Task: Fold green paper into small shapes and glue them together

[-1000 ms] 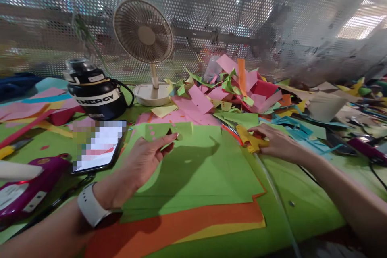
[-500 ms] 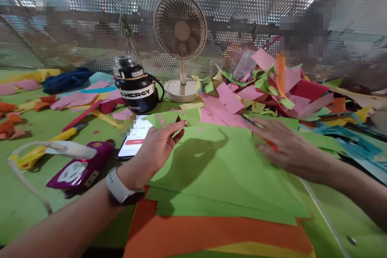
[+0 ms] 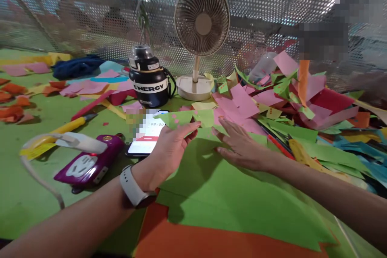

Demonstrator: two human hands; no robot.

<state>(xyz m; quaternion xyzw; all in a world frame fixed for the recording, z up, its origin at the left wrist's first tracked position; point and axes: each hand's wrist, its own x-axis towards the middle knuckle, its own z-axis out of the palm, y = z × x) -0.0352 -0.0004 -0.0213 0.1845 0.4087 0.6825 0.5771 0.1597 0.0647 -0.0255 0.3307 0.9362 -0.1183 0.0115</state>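
A stack of green paper sheets (image 3: pixel 242 201) lies in front of me on top of orange paper (image 3: pixel 193 240). At its upper left edge is my left hand (image 3: pixel 172 149), wearing a watch (image 3: pixel 134 189); thumb and fingers are closed together, and what they pinch, if anything, is hidden. My right hand (image 3: pixel 237 145) is open, its fingers spread over the upper part of the green sheets, close to my left fingertips. A green scrap with pink bits (image 3: pixel 181 119) lies just beyond my left hand. To the right rest a long red and black tool (image 3: pixel 281 147) and a yellow cutter (image 3: pixel 299 155).
A phone (image 3: pixel 145 147) and a purple power socket (image 3: pixel 104 155) with a plugged-in cable lie left. Behind stand a black bottle (image 3: pixel 149 88) and a fan (image 3: pixel 196 88). Paper scraps (image 3: pixel 242 105) are heaped at the back right, near a mesh partition (image 3: pixel 99 16).
My right hand has moved left from the red tool onto the green sheets, uncovering the tool and the yellow cutter. My left hand has stayed by the sheets' upper left edge. The view has shifted.
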